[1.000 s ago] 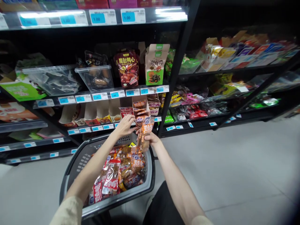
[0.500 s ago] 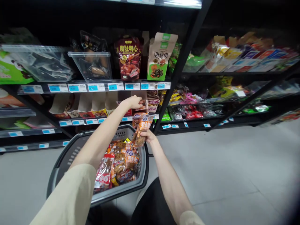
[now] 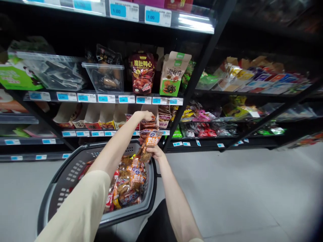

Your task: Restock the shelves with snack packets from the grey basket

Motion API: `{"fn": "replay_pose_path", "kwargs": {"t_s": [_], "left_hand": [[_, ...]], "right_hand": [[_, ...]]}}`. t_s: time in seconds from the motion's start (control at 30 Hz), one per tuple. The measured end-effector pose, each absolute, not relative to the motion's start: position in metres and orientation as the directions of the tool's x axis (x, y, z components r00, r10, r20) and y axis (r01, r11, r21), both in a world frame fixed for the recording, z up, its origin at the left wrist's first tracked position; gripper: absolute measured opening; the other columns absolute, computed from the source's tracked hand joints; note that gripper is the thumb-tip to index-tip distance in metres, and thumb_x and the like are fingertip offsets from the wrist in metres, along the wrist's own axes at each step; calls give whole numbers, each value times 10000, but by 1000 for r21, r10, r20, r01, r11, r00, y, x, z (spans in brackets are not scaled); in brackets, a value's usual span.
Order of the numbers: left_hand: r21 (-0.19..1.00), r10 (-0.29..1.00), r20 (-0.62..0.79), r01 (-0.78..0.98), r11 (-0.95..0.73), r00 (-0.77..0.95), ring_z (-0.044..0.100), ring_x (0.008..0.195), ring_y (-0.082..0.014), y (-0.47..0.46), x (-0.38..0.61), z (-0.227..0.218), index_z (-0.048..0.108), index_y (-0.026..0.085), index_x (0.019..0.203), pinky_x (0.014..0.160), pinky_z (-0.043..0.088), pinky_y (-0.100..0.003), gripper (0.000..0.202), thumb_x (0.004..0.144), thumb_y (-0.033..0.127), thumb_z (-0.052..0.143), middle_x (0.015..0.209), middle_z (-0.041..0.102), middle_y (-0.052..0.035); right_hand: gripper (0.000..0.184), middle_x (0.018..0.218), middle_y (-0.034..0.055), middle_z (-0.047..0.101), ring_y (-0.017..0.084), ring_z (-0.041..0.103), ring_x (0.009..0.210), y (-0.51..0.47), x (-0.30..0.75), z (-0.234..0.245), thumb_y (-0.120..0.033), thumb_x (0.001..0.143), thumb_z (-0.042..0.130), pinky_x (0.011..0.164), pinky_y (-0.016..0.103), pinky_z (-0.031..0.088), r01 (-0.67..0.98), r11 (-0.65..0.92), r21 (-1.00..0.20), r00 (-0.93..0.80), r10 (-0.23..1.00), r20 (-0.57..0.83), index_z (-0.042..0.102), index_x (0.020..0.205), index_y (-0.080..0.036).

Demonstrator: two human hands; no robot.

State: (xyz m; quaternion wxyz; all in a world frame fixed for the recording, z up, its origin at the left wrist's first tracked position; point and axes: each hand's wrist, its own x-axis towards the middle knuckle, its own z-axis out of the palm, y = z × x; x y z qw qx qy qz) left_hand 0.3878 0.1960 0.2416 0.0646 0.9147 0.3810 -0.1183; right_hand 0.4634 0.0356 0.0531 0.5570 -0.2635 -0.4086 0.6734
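My left hand [image 3: 144,116] reaches into an open cardboard display box [image 3: 149,108] on the lower shelf. Its fingers are curled on a reddish-orange snack packet [image 3: 153,118] at the box's mouth, partly hidden by the hand. Just below, my right hand [image 3: 156,152] grips a clear and orange snack packet [image 3: 152,138], with brown food showing through it. More orange packaging hangs right behind that packet. Under both arms stands a grey shopping basket [image 3: 150,179] with several similar packets [image 3: 132,171] piled inside. My left forearm covers part of the basket.
A row of open cardboard boxes [image 3: 92,116] lines the lower shelf, left of my hand. Above them stand clear plastic bins [image 3: 104,79], a maroon pouch [image 3: 142,74] and a green-white box [image 3: 174,74]. A black shelf post [image 3: 188,80] rises on the right, beside grey floor [image 3: 227,188].
The camera view has tilted up slightly, so the shelves sit lower in it. The packet in my right hand has shifted slightly left. My left hand stays at the same display box.
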Motion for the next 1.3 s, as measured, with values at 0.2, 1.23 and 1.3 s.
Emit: {"fn": "replay_pose_path", "kwargs": {"t_s": [0.2,1.23,1.3], "left_hand": [[62,654,-285,695,-717,701,735,1123,-295,188,384,243,734,249,1379,928,566,-341,596,809,279,564,1342,757,-129],[893,950,309,361,-270,-52,351,1554,-381,59,367,20,332,76,1615,1276,326,-431,718,1004,386,543,1672,351,-242],[896,920,358,338,-289,-162,430,1508,-364,59,378,17,370,78,1588,1253,366,-446,691,983,349,567,1611,439,-258]], "right_hand": [[625,1199,91,810,261,758,1057,36,460,51,-214,474,938,894,355,634,-560,-67,-826,-230,970,78,787,1080,-207],[477,819,47,789,306,782,895,39,471,46,-349,457,919,867,429,651,-477,-37,-878,-192,979,63,669,839,-210],[501,811,40,792,296,779,851,39,469,50,-390,440,937,857,426,649,-459,-37,-888,-183,982,54,683,833,-211]]}}
